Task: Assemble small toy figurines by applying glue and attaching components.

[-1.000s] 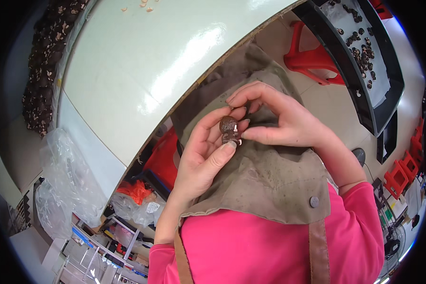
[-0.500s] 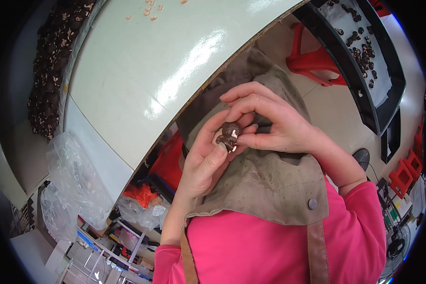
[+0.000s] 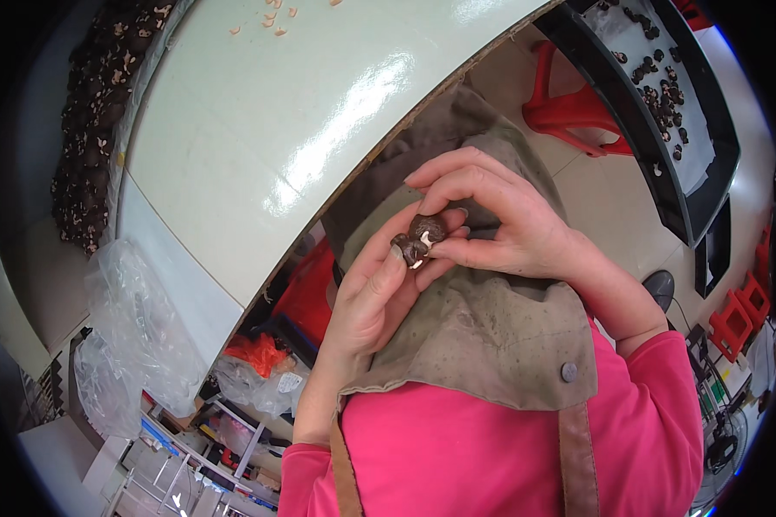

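Note:
Between my two hands, above my lap, is a small dark brown, rounded figurine-like piece with pale patches; its exact kind is too small to make out. My left hand pinches its lower left part, with the thumb pressed on it and the fingers behind. From the other side my right hand grips it between thumb and curled fingers. Small pale crescent-shaped bits lie scattered on the pale tabletop, beyond my hands.
A heap of similar dark pieces fills the far left. Clear plastic bags hang by the table's corner. At right, a black tray holds more pieces on a white sheet, close to a red stool.
The brown piece has tilted between my fingers, its top leaning to the right. My left thumb has shifted slightly up and left, while both arms stay nearly in place.

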`<action>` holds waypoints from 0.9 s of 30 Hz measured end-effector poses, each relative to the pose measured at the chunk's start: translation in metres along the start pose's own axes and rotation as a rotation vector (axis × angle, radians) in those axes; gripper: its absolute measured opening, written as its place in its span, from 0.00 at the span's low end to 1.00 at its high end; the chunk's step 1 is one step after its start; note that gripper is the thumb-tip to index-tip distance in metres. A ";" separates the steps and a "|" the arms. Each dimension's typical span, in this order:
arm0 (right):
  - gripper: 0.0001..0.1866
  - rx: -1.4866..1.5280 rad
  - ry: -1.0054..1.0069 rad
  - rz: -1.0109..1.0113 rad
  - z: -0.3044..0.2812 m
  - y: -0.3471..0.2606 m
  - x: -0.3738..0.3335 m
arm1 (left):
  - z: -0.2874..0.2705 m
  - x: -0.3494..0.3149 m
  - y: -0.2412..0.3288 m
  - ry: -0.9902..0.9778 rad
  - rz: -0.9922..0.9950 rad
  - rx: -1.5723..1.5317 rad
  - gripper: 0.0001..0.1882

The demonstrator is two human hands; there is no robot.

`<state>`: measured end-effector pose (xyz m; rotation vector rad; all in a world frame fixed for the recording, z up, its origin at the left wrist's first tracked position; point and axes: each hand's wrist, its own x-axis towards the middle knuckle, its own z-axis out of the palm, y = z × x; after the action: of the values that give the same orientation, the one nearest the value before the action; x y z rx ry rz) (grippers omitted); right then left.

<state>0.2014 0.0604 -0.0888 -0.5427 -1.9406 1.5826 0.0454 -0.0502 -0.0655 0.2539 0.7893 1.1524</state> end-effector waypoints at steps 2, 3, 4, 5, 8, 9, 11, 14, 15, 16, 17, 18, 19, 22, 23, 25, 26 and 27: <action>0.17 0.003 0.004 -0.004 0.000 0.000 0.001 | -0.002 0.001 0.000 -0.033 0.016 -0.002 0.31; 0.17 -0.014 -0.004 -0.015 -0.001 0.001 0.001 | -0.003 0.000 -0.001 -0.032 0.017 -0.002 0.31; 0.17 -0.031 -0.011 -0.027 -0.001 0.001 0.001 | -0.004 -0.001 -0.001 -0.024 0.017 0.001 0.30; 0.17 -0.031 -0.012 -0.026 -0.001 0.002 0.001 | -0.004 -0.001 -0.002 -0.016 0.017 0.004 0.30; 0.17 -0.025 -0.032 -0.047 -0.002 0.003 0.002 | -0.004 -0.002 -0.002 -0.020 0.024 0.044 0.30; 0.17 -0.001 -0.038 -0.038 -0.002 0.003 0.002 | -0.004 -0.003 -0.002 -0.020 0.025 0.042 0.30; 0.17 0.023 -0.046 -0.028 -0.002 0.002 0.002 | -0.002 -0.005 -0.002 0.009 0.058 0.079 0.29; 0.15 0.085 -0.054 0.001 -0.001 0.001 0.001 | -0.002 -0.006 -0.002 0.009 0.057 0.065 0.29; 0.15 0.088 -0.064 0.023 -0.002 -0.001 0.000 | -0.002 -0.007 -0.003 0.010 0.059 0.064 0.29; 0.14 0.090 -0.073 0.051 -0.002 -0.002 0.001 | -0.003 -0.006 -0.003 0.017 0.051 0.051 0.28; 0.14 0.090 -0.074 0.055 -0.002 -0.002 0.001 | -0.004 -0.006 -0.003 0.025 0.044 0.038 0.28; 0.13 0.108 -0.078 0.085 -0.002 -0.002 0.001 | -0.005 -0.005 -0.003 0.026 0.042 0.035 0.28; 0.12 0.127 -0.082 0.111 -0.002 -0.003 0.000 | -0.005 -0.005 -0.004 0.028 0.047 0.037 0.28; 0.12 0.127 -0.089 0.137 -0.001 -0.004 0.000 | -0.004 -0.006 -0.007 0.049 0.060 0.034 0.28; 0.12 0.126 -0.090 0.138 -0.001 -0.004 -0.001 | -0.004 -0.006 -0.007 0.067 0.068 0.029 0.27; 0.12 0.152 -0.092 0.153 0.000 -0.004 0.000 | -0.004 -0.006 -0.008 0.067 0.072 0.032 0.27; 0.12 0.152 -0.093 0.154 0.000 -0.004 0.000 | -0.005 -0.006 -0.008 0.068 0.075 0.036 0.27; 0.12 0.150 -0.093 0.154 0.000 -0.004 -0.001 | -0.005 -0.006 -0.008 0.069 0.075 0.036 0.27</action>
<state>0.2024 0.0596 -0.0853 -0.5768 -1.8644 1.8630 0.0470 -0.0596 -0.0709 0.2769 0.8676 1.2237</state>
